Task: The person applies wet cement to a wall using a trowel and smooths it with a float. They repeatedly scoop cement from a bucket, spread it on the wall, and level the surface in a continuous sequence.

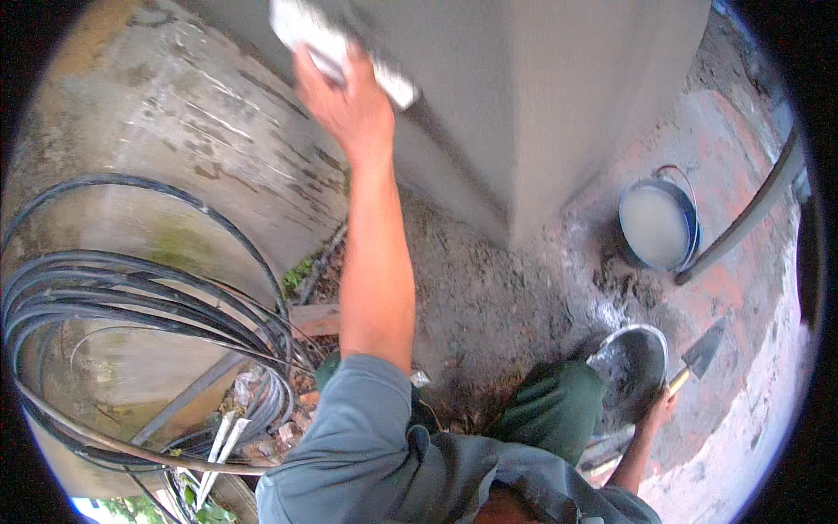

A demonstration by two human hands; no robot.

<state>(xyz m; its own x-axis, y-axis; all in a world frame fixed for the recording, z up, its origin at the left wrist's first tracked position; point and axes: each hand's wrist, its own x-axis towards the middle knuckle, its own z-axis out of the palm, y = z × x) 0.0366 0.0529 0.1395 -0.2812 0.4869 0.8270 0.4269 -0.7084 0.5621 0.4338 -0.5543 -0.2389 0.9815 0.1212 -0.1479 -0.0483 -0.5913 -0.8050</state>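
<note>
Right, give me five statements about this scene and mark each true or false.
1. The left hand holds a pale flat tool. True.
2. The right hand is empty. False: it holds a trowel by its handle.
3. The bucket contains pale liquid. True.
4. The coiled cables lie at the picture's right. False: they are at its left.
5. The bucket lies on its side. False: it stands upright.

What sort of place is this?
Likely a building or plastering site, probably outdoors: a smooth grey plaster-like wall, a dark round bucket of cloudy liquid, and a pointed grey metal trowel with a yellowish handle held in the right hand.
</note>
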